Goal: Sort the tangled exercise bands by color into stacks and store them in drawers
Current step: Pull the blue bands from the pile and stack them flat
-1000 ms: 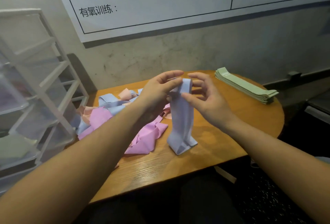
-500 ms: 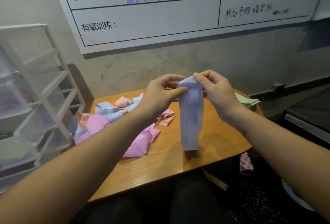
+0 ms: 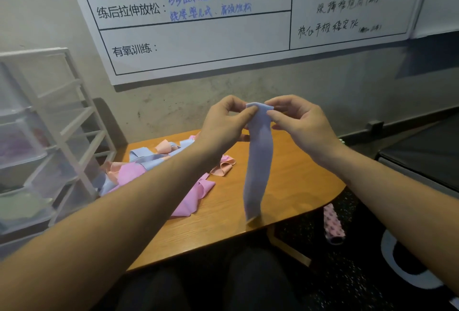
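Note:
A light blue exercise band (image 3: 257,161) hangs straight down above the wooden table (image 3: 293,181). My left hand (image 3: 223,127) pinches its top edge from the left, and my right hand (image 3: 298,122) pinches the same top edge from the right. The band's lower end dangles just over the table's front edge. Left of it lies a tangled pile of bands (image 3: 154,169) in pink, peach and light blue, partly hidden by my left forearm.
A white drawer rack (image 3: 49,142) with translucent drawers stands at the left of the table. A whiteboard (image 3: 223,25) hangs on the wall behind. A pink patterned roll (image 3: 334,226) lies on the dark floor at right, beside a dark bench (image 3: 427,152).
Both hands have lifted the blue band higher, so its folded lower end has left the table and hangs straight. The view has tilted up, and the green band stack at right is out of sight.

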